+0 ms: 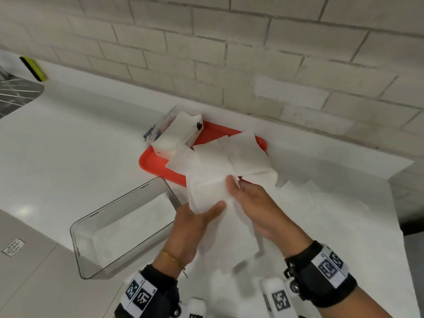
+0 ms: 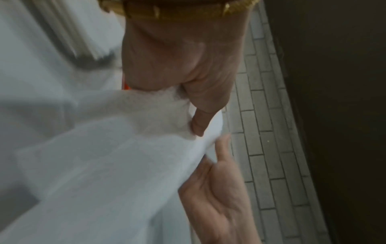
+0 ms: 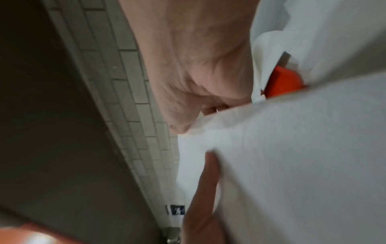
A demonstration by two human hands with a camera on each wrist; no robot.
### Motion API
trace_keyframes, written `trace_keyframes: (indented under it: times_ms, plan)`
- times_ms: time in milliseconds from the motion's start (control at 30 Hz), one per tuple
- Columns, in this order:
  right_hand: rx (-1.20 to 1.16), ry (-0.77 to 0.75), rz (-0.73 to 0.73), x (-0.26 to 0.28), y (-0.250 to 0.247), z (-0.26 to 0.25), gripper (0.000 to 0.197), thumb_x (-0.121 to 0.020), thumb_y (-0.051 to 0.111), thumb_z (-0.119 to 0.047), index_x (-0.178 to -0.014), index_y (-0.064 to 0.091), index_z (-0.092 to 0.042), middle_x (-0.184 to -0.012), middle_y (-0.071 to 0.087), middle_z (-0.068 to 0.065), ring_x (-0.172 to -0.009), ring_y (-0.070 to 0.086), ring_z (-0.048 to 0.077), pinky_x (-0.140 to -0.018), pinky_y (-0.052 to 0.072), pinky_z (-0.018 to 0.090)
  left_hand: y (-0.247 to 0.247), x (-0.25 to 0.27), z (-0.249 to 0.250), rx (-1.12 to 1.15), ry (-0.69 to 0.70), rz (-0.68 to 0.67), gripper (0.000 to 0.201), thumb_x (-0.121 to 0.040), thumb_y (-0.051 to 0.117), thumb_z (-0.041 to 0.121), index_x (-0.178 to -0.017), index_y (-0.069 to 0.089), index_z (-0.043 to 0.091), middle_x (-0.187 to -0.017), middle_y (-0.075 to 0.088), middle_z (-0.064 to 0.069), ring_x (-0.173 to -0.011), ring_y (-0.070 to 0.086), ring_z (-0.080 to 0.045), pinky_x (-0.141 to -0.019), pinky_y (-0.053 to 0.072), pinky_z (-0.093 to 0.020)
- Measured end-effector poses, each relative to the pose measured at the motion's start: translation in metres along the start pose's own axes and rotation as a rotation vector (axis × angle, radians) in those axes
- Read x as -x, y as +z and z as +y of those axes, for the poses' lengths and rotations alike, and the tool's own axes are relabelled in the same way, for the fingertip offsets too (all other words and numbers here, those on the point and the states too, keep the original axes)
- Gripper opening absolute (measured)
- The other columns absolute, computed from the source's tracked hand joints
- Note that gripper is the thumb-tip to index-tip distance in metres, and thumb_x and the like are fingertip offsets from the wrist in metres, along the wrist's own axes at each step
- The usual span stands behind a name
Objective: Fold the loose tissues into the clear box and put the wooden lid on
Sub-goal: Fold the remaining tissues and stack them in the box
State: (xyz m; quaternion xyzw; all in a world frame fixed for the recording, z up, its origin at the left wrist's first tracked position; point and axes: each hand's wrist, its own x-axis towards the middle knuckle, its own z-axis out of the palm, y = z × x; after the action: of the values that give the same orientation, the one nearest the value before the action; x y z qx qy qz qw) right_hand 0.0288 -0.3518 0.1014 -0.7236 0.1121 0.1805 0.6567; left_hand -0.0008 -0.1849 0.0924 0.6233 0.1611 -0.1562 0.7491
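Both hands, left hand point(image 1: 195, 222) and right hand point(image 1: 257, 203), pinch loose tissues point(image 1: 211, 180); no writing legible

a red tray point(image 1: 160, 165) is lying on the white counter point(image 1: 68, 138) against the brick wall point(image 1: 229, 53), with a printed tissue packet point(image 1: 160, 131) sitting at its far-left corner.

1. A home kitchen or utility corner: a glossy white counter point(image 1: 75, 143) runs along a wall of pale brick-pattern tiles point(image 1: 206, 53).
2. A floor drain point(image 1: 13, 247) sits in the beige tiled floor point(image 1: 34, 283) below.
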Motion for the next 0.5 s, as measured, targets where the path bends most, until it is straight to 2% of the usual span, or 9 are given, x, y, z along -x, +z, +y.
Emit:
trace_keyframes:
  times_ms: [33,67,100,167,233,333,400,500]
  plan:
    - [0.065,0.021,0.019,-0.011,-0.002,0.004,0.064,-0.095,0.047,-0.076,-0.121,0.073,-0.024,-0.119,0.076,-0.006,-0.114,0.070,0.013,-0.104,0.054,0.037,-0.010,0.001,0.002,-0.053,0.006,0.037,0.025,-0.084,0.087,0.018,-0.107,0.081,0.010,-0.103,0.082,-0.009,-0.095,0.080,-0.030,-0.094,0.061,-0.054]
    - [0.152,0.011,0.075,-0.025,-0.004,0.009,0.068,-0.093,0.043,-0.081,-0.125,0.071,-0.028,-0.123,0.074,-0.009,-0.118,0.067,0.013,-0.107,0.051,0.038,-0.021,0.002,0.005,-0.127,0.018,0.066,0.024,-0.082,0.089,0.023,-0.102,0.083,0.010,-0.098,0.083,-0.007,-0.091,0.080,-0.028,-0.091,0.062,-0.053]
    - [0.253,-0.015,0.145,-0.041,-0.006,0.014,0.064,-0.094,0.045,-0.078,-0.129,0.068,-0.029,-0.128,0.070,-0.010,-0.122,0.065,0.013,-0.109,0.049,0.039,-0.033,0.005,0.009,-0.205,0.035,0.083,0.024,-0.081,0.090,0.028,-0.096,0.084,0.011,-0.093,0.083,-0.005,-0.087,0.081,-0.026,-0.088,0.064,-0.051]
    - [0.526,-0.049,0.264,-0.075,-0.008,0.021,0.058,-0.096,0.061,-0.063,-0.138,0.060,-0.023,-0.137,0.063,-0.002,-0.127,0.060,0.019,-0.109,0.047,0.038,-0.059,0.013,0.019,-0.295,0.068,0.093,0.022,-0.078,0.090,0.032,-0.089,0.085,0.014,-0.088,0.083,-0.003,-0.082,0.081,-0.022,-0.081,0.064,-0.047]
    - [0.728,-0.057,0.324,-0.110,-0.005,0.024,0.069,-0.092,0.070,-0.056,-0.145,0.052,-0.015,-0.141,0.058,0.010,-0.130,0.055,0.029,-0.108,0.045,0.040,-0.083,0.022,0.030,-0.304,0.080,0.088,0.023,-0.075,0.089,0.033,-0.089,0.085,0.015,-0.088,0.083,-0.004,-0.083,0.081,-0.023,-0.079,0.063,-0.045]
    - [0.986,-0.044,0.356,-0.156,0.009,0.018,0.086,-0.085,0.074,-0.062,-0.143,0.048,-0.005,-0.138,0.056,0.019,-0.127,0.051,0.036,-0.107,0.041,0.042,-0.115,0.032,0.042,-0.264,0.099,0.092,0.026,-0.074,0.089,0.026,-0.096,0.084,0.013,-0.094,0.083,-0.006,-0.087,0.081,-0.027,-0.080,0.062,-0.045]
    - [1.127,-0.003,0.367,-0.176,0.021,0.010,0.093,-0.081,0.076,-0.065,-0.142,0.045,-0.002,-0.139,0.055,0.020,-0.128,0.051,0.037,-0.107,0.041,0.043,-0.133,0.036,0.047,-0.238,0.109,0.111,0.024,-0.072,0.088,0.018,-0.094,0.083,0.011,-0.095,0.083,-0.007,-0.087,0.081,-0.027,-0.075,0.063,-0.042]
    - [1.212,0.091,0.365,-0.194,0.030,-0.002,0.097,-0.075,0.082,-0.061,-0.141,0.043,-0.001,-0.141,0.053,0.020,-0.130,0.052,0.037,-0.109,0.041,0.043,-0.155,0.038,0.053,-0.202,0.123,0.089,0.022,-0.072,0.086,0.013,-0.094,0.085,0.012,-0.098,0.082,-0.009,-0.091,0.081,-0.026,-0.071,0.065,-0.029]
